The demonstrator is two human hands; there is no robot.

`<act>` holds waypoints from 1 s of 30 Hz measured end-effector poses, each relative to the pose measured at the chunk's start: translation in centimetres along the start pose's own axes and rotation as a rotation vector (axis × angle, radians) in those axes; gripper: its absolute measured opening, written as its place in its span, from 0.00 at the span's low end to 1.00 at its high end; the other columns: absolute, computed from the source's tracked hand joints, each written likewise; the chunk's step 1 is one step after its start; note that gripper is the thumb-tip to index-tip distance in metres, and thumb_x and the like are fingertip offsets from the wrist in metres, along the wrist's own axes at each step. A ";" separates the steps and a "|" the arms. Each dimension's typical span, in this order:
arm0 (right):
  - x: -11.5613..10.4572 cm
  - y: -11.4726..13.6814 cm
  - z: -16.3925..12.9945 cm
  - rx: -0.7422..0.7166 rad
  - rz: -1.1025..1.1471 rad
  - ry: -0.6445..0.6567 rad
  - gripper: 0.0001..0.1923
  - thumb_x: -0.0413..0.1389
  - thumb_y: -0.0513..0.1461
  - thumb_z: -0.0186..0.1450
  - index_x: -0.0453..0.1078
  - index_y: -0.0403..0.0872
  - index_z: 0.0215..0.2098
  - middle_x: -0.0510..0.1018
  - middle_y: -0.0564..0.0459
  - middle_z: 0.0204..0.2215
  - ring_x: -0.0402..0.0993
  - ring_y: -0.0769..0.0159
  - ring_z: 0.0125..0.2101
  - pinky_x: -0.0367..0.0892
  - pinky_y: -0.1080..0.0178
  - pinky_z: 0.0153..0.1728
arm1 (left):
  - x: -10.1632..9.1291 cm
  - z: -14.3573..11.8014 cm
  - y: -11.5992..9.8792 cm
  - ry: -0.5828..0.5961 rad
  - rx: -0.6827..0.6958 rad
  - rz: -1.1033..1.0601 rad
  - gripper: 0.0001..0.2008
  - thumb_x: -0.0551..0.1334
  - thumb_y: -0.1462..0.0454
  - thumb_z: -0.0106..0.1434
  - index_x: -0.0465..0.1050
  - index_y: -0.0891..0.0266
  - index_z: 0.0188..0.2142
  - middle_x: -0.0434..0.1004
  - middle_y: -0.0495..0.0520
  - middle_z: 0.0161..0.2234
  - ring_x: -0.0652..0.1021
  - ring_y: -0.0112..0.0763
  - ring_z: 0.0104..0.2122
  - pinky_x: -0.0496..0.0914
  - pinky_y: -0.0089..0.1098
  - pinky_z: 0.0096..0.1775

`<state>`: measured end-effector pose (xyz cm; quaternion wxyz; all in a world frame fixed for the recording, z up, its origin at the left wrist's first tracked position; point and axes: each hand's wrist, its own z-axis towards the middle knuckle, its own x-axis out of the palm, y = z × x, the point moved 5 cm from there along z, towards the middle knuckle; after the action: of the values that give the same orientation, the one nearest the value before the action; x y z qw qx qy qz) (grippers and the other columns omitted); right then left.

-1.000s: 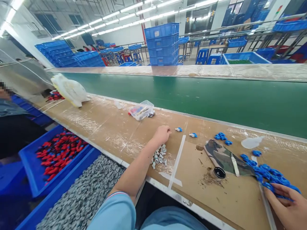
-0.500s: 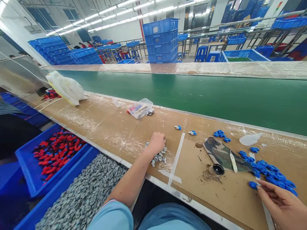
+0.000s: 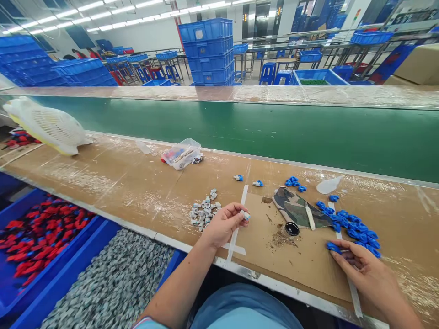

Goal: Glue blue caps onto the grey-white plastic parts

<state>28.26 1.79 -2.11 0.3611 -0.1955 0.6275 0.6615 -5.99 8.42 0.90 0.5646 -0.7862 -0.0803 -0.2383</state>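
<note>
Cardboard-covered workbench (image 3: 137, 183) beside green conveyor belt (image 3: 274, 132). Left hand (image 3: 222, 225): pinching one small grey part (image 3: 245, 214), right of grey parts pile (image 3: 204, 211). Right hand (image 3: 363, 269): fingertips closed on blue part (image 3: 332, 247) at blue parts heap (image 3: 356, 230).

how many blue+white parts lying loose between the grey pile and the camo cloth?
2. One blue-and-white part lies left of the tape strip, the other right of it, both behind the left hand. More may sit hidden under the hands.
</note>
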 end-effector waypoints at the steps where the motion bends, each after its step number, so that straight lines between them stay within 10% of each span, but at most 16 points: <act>1: 0.1 0.1 -0.1 0.016 0.020 0.018 0.24 0.56 0.58 0.51 0.74 0.48 0.33 0.78 0.49 0.24 0.75 0.61 0.22 0.73 0.59 0.22 | 0.7 -0.2 0.8 0.016 -0.049 -0.075 0.19 0.72 0.58 0.46 0.72 0.64 0.35 0.73 0.49 0.29 0.73 0.21 0.25 0.69 0.26 0.33; 13: 1.5 5.9 -0.1 -0.020 0.356 0.133 0.15 0.59 0.49 0.58 0.70 0.48 0.36 0.77 0.49 0.31 0.75 0.65 0.30 0.74 0.64 0.32 | 4.9 -0.6 5.6 0.092 -0.261 -0.211 0.19 0.73 0.58 0.44 0.74 0.66 0.33 0.73 0.47 0.24 0.74 0.20 0.24 0.69 0.25 0.31; 30: 2.4 11.3 1.6 -0.411 -0.110 0.107 0.12 0.51 0.42 0.65 0.74 0.51 0.41 0.81 0.51 0.32 0.77 0.61 0.33 0.72 0.61 0.33 | 5.1 -0.2 6.8 0.080 -0.225 -0.047 0.26 0.73 0.53 0.41 0.73 0.67 0.35 0.77 0.51 0.24 0.77 0.26 0.25 0.70 0.29 0.34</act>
<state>18.78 4.45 4.15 0.3155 -0.3336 0.4863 0.7434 1.11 5.17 -2.47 0.4697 -0.8324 -0.0487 -0.2899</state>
